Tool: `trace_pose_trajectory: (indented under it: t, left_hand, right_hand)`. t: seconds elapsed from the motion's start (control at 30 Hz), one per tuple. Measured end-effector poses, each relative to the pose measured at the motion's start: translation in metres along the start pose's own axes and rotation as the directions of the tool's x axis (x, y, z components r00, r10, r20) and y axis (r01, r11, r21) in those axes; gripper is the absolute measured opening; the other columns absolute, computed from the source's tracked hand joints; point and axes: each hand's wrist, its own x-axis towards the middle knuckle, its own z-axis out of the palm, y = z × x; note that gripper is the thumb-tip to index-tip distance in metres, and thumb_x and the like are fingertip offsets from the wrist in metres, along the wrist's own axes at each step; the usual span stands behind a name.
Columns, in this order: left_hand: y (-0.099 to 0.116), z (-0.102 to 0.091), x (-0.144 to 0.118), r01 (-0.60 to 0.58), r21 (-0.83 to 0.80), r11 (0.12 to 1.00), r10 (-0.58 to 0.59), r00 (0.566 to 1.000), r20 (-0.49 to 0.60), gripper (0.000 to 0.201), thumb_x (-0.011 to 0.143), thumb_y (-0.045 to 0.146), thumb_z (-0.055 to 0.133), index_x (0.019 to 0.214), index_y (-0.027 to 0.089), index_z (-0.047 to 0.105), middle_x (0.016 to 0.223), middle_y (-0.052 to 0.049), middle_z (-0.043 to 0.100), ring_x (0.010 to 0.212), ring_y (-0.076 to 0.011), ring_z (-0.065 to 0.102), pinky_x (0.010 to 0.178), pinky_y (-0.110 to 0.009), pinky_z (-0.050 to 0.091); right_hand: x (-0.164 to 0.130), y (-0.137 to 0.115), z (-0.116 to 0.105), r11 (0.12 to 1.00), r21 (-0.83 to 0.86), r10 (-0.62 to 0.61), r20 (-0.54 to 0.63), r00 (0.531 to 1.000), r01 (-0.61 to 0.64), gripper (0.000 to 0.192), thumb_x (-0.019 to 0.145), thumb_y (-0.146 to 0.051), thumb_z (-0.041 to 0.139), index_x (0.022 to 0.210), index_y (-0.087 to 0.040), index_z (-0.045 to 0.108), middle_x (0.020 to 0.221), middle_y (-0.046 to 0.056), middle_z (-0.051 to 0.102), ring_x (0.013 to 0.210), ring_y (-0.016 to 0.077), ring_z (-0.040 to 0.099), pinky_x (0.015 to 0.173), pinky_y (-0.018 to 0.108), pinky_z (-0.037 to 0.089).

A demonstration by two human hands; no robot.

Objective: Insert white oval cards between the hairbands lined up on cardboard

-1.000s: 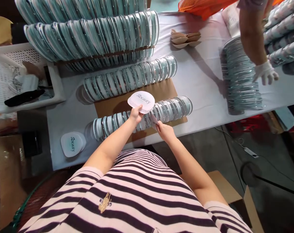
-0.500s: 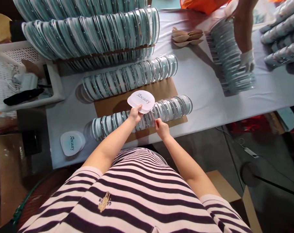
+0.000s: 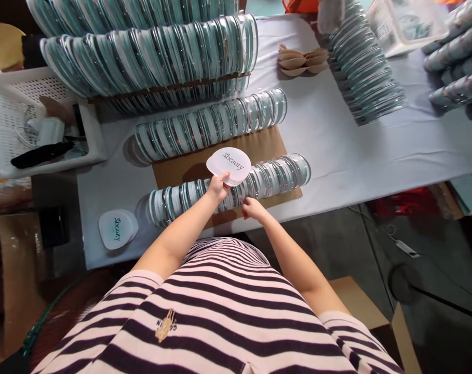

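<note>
Our right hand (image 3: 252, 208) sits at the near edge of the table, fingers pinched together against the nearest row of clear round cases (image 3: 230, 189) — whether anything thin lies between the fingertips we cannot tell. Just beside it, our left hand (image 3: 217, 187) grips a small stack of white rounded cards (image 3: 228, 165) printed "Sbeauty", held up over that same row. The row lies on its side on a brown cardboard sheet (image 3: 259, 148), the cases packed edge to edge. To our left, near the table's front corner, another pile of the printed cards (image 3: 118, 229) lies flat on the white tablecloth (image 3: 325, 135).

Beyond the cardboard runs a second row of cases (image 3: 210, 123), and behind it larger rows (image 3: 150, 52) stacked on each other. A white plastic basket (image 3: 83, 117) stands at the far left, holding odds and ends. Further right lie some tan paper pieces (image 3: 301, 61) — and past them another leaning stack of cases (image 3: 362, 67).
</note>
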Motion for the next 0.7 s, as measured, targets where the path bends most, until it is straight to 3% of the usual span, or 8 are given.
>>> trace_pose_trajectory:
  t: [0.1, 0.2, 0.27, 0.37, 0.43, 0.5, 0.6, 0.7]
  left_hand:
    - [-0.001, 0.002, 0.003, -0.035, 0.001, 0.999, 0.035, 0.999, -0.01, 0.047, 0.083, 0.0, 0.059, 0.128, 0.014, 0.064, 0.112, -0.01, 0.076, 0.111, -0.0229, 0.07, 0.105, -0.038, 0.053]
    - [-0.001, 0.005, 0.004, -0.052, 0.022, 0.998, 0.052, 0.999, -0.004, 0.047, 0.083, 0.001, 0.06, 0.128, 0.014, 0.064, 0.112, -0.01, 0.076, 0.11, -0.0238, 0.07, 0.104, -0.04, 0.053]
    - [-0.001, 0.005, 0.002, -0.068, 0.037, 0.997, 0.068, 0.998, 0.008, 0.048, 0.082, 0.002, 0.062, 0.128, 0.014, 0.064, 0.113, -0.01, 0.076, 0.111, -0.0251, 0.07, 0.105, -0.043, 0.052]
    - [0.0, 0.002, -0.008, -0.069, 0.079, 0.994, 0.065, 0.996, 0.057, 0.048, 0.079, 0.004, 0.066, 0.126, 0.014, 0.065, 0.112, -0.01, 0.076, 0.113, -0.027, 0.069, 0.106, -0.046, 0.051]
    - [0.0, -0.003, -0.017, -0.059, 0.116, 0.992, 0.046, 0.993, 0.112, 0.047, 0.077, 0.007, 0.068, 0.124, 0.013, 0.066, 0.111, -0.011, 0.076, 0.113, -0.0281, 0.068, 0.108, -0.047, 0.049]
    - [0.002, -0.009, -0.025, -0.07, 0.14, 0.988, 0.049, 0.988, 0.144, 0.046, 0.075, 0.008, 0.071, 0.121, 0.013, 0.068, 0.109, -0.011, 0.077, 0.112, -0.0281, 0.069, 0.108, -0.046, 0.048]
    - [0.004, -0.017, -0.034, -0.101, 0.172, 0.98, 0.084, 0.991, 0.104, 0.039, 0.074, 0.006, 0.07, 0.112, 0.015, 0.071, 0.099, -0.008, 0.078, 0.104, -0.0253, 0.072, 0.105, -0.043, 0.051]
    - [0.009, -0.023, -0.038, -0.072, 0.162, 0.984, 0.061, 0.995, 0.073, 0.031, 0.079, 0.006, 0.068, 0.108, 0.015, 0.071, 0.095, -0.008, 0.078, 0.099, -0.0248, 0.073, 0.101, -0.042, 0.054]
  right_hand:
    - [-0.002, -0.007, -0.011, 0.991, 0.134, -0.035, 0.092, 0.995, 0.023, 0.022, 0.095, -0.037, 0.046, 0.091, -0.02, 0.06, 0.059, 0.0, 0.06, 0.048, 0.0122, 0.053, 0.059, 0.027, 0.051]
    - [-0.001, -0.016, -0.028, 0.989, 0.144, -0.036, 0.084, 0.996, 0.024, 0.029, 0.087, -0.045, 0.059, 0.075, -0.019, 0.059, 0.059, 0.002, 0.06, 0.052, 0.0146, 0.057, 0.061, 0.029, 0.052]
    - [0.006, -0.023, -0.042, 0.987, 0.15, -0.051, -0.074, 0.996, 0.062, 0.033, 0.087, -0.051, 0.057, 0.078, -0.019, 0.064, 0.069, 0.006, 0.066, 0.066, 0.0187, 0.064, 0.07, 0.031, 0.053]
    - [0.022, -0.035, -0.06, 0.972, 0.156, -0.101, -0.394, 0.914, 0.174, 0.052, 0.093, -0.055, 0.041, 0.121, -0.017, 0.064, 0.116, 0.014, 0.07, 0.106, 0.0256, 0.066, 0.096, 0.04, 0.051]
    - [0.029, -0.044, -0.062, 0.971, 0.074, -0.175, -0.438, 0.882, 0.229, 0.065, 0.092, -0.054, 0.042, 0.14, -0.012, 0.051, 0.142, 0.019, 0.055, 0.133, 0.0296, 0.051, 0.112, 0.047, 0.04]
    - [0.028, -0.053, -0.055, 0.956, -0.068, -0.284, -0.439, 0.852, 0.284, 0.069, 0.091, -0.052, 0.045, 0.145, -0.01, 0.047, 0.153, 0.02, 0.043, 0.145, 0.0314, 0.036, 0.119, 0.051, 0.03]
    - [0.013, -0.067, -0.031, 0.916, -0.156, -0.396, -0.489, 0.777, 0.369, 0.06, 0.092, -0.049, 0.046, 0.143, -0.016, 0.05, 0.147, 0.016, 0.05, 0.136, 0.0304, 0.046, 0.112, 0.049, 0.039]
    - [-0.001, -0.075, -0.014, 0.935, 0.045, -0.294, -0.462, 0.837, 0.353, 0.049, 0.093, -0.049, 0.045, 0.123, -0.015, 0.062, 0.101, 0.013, 0.07, 0.094, 0.0253, 0.065, 0.084, 0.038, 0.053]
